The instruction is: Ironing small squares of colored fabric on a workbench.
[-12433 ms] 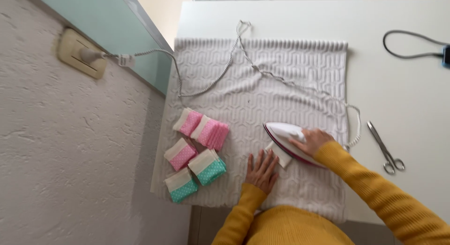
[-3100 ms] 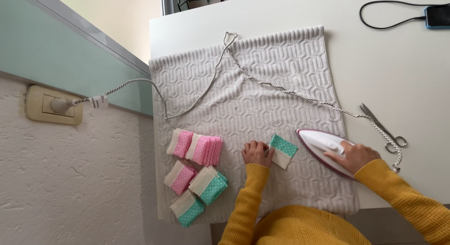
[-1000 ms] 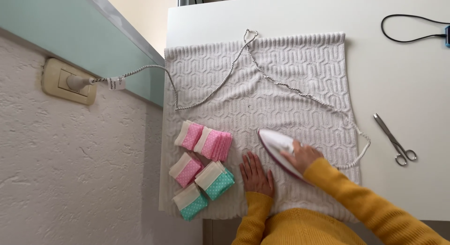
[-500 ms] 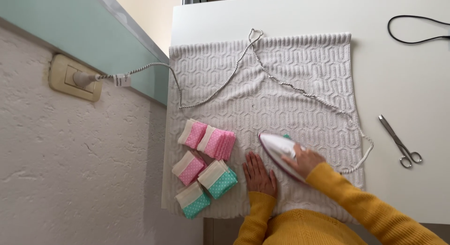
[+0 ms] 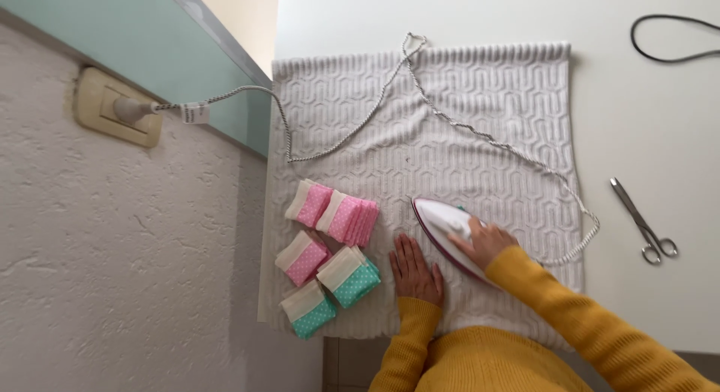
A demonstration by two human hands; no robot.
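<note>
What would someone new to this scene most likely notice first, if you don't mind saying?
Probably the white iron, gripped by the right hand on the grey patterned towel at lower centre, with the left hand flat beside it. Next, the pink and teal dotted fabric stacks at the towel's left edge. Scissors lie on the white table to the right.

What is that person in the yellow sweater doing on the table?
The person is ironing. Their right hand holds a white iron down on a grey patterned towel spread over the white table. The left hand lies flat on the towel just beside the iron. Little folded pink and teal dotted fabric pieces sit in stacks to the left, and scissors lie off to the right.
</note>
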